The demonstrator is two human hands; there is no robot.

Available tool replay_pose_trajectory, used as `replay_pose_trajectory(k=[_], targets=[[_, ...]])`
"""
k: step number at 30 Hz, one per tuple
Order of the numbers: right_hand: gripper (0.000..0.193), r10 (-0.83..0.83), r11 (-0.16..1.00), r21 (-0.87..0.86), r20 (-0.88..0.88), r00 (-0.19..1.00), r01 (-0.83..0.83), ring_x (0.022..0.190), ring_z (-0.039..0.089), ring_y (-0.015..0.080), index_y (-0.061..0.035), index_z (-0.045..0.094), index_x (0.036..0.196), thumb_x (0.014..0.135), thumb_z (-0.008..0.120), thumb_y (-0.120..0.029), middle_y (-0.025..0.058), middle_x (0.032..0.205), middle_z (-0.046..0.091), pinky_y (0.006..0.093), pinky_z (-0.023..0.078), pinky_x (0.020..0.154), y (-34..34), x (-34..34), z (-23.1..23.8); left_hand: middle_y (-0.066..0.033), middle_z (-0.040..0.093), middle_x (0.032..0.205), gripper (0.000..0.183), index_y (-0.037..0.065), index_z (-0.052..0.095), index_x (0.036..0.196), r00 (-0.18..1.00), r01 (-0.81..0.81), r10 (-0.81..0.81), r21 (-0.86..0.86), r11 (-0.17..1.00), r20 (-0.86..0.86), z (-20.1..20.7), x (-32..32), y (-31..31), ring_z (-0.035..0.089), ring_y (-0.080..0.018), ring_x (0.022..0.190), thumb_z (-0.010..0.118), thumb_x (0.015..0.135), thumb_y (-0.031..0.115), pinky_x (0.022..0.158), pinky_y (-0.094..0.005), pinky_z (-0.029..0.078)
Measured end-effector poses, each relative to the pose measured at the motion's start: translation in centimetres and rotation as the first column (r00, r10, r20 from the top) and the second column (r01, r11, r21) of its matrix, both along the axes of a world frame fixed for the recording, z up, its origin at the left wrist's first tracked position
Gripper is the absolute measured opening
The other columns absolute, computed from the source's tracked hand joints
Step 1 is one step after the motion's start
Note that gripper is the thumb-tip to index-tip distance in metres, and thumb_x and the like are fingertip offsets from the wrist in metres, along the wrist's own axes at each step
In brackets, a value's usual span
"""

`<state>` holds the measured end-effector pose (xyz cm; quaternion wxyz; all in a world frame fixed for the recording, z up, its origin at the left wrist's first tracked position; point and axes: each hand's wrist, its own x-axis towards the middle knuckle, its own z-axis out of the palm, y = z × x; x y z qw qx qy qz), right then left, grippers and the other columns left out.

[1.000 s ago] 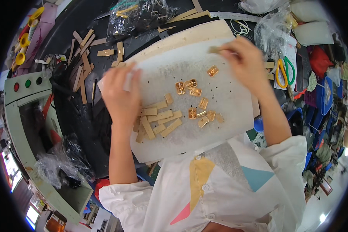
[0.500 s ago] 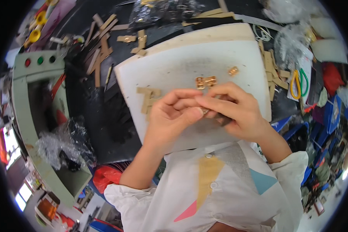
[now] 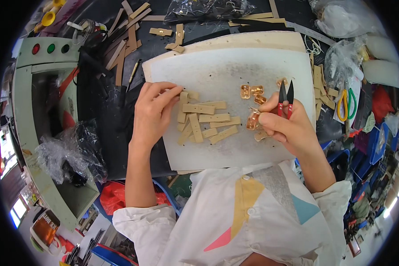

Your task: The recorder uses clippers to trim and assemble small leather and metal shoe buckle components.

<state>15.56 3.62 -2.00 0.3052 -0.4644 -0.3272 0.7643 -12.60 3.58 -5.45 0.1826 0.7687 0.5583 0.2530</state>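
Note:
On the pale work board (image 3: 235, 153), my left hand (image 3: 150, 108) reaches to a loose pile of beige strips (image 3: 204, 109). Its fingers are stretched and apart, the tips at the upper left end of the pile; whether they touch a strip is unclear. My right hand (image 3: 292, 133) is closed around thread snips (image 3: 286, 99) with black blades pointing away and red handles. Its thumb and forefinger also pinch a small metallic piece (image 3: 254, 109), too small to name. Shiny copper-coloured metal fittings (image 3: 245, 91) lie just beyond and beside these fingertips.
More beige strips (image 3: 132, 42) lie behind the board on the dark table. A brown pen-like tool (image 3: 133, 73) rests at the left. Yellow-and-green-handled scissors (image 3: 342, 105) and clear plastic bags (image 3: 341, 62) are at the right. A grey-green machine (image 3: 24, 93) stands far left.
My hands have moved apart from a shared hold at the centre: the left toward the strips, the right rightward. The snips' blades now show. The pile and more copper-coloured fittings are uncovered.

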Motion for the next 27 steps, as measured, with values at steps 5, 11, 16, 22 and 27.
replay_pose_trajectory(k=[5, 11, 16, 22, 27], targets=[[0.013, -0.048, 0.995, -0.094, -0.018, 0.999, 0.046, 0.055, 0.051, 0.0053, -0.0001, 0.06, 0.088, 0.077, 0.067, -0.002, 0.0025, 0.066, 0.058, 0.0179, 0.036, 0.046, 0.6, 0.1, 0.2, -0.0081, 0.062, 0.084, 0.016, -0.001, 0.063, 0.093, 0.994, -0.111, 0.113, 0.121, 0.986, -0.007, -0.3, 1.5, 0.4, 0.058, -0.0189, 0.072, 0.059, 0.078, -0.004, 0.063, -0.0269, 0.046], [0.015, 0.057, 0.923, 0.362, 0.209, 0.976, -0.131, 0.059, 0.053, 0.0055, 0.0, 0.065, 0.089, 0.074, 0.068, 0.002, 0.0037, 0.08, 0.065, 0.0192, 0.041, 0.05, -0.4, -1.0, 1.1, -0.0097, 0.064, 0.084, 0.018, -0.009, 0.061, 0.101, 0.533, 0.002, 0.52, -0.616, 0.788, 0.667, 4.0, 5.8, -2.0, 0.061, -0.0104, 0.069, 0.057, 0.085, 0.0, 0.063, -0.0208, 0.05], [0.013, 0.048, 0.746, 0.633, 0.259, 0.965, -0.207, 0.06, 0.055, 0.009, -0.0026, 0.067, 0.086, 0.074, 0.069, 0.001, 0.0062, 0.077, 0.064, 0.0211, 0.042, 0.051, -0.3, -1.4, 2.5, -0.0109, 0.064, 0.085, 0.02, -0.007, 0.061, 0.103, 0.409, 0.212, 0.572, -0.684, 0.698, 0.711, 5.7, 6.9, -2.6, 0.061, -0.0113, 0.071, 0.058, 0.084, -0.001, 0.064, -0.0214, 0.05], [0.012, 0.0, 0.705, 0.651, 0.397, 0.918, -0.282, 0.056, 0.056, 0.0117, -0.0029, 0.066, 0.086, 0.074, 0.07, -0.002, 0.0068, 0.07, 0.062, 0.0219, 0.043, 0.049, -0.5, -1.1, 2.8, -0.0106, 0.062, 0.087, 0.02, -0.007, 0.061, 0.103, 0.423, 0.229, 0.514, -0.637, 0.736, 0.746, 6.4, 7.5, -3.3, 0.062, -0.0125, 0.076, 0.057, 0.083, -0.004, 0.066, -0.0216, 0.05], [0.015, -0.072, 0.604, 0.748, 0.396, 0.915, -0.276, 0.057, 0.056, 0.008, -0.0018, 0.066, 0.086, 0.073, 0.072, -0.005, 0.0079, 0.076, 0.066, 0.0188, 0.039, 0.047, -1.0, -1.0, 2.5, -0.011, 0.061, 0.086, 0.022, -0.006, 0.062, 0.102, 0.525, 0.166, 0.404, -0.555, 0.815, 0.749, 6.3, 8.1, -3.7, 0.061, -0.0131, 0.075, 0.057, 0.081, -0.006, 0.066, -0.0223, 0.05]])
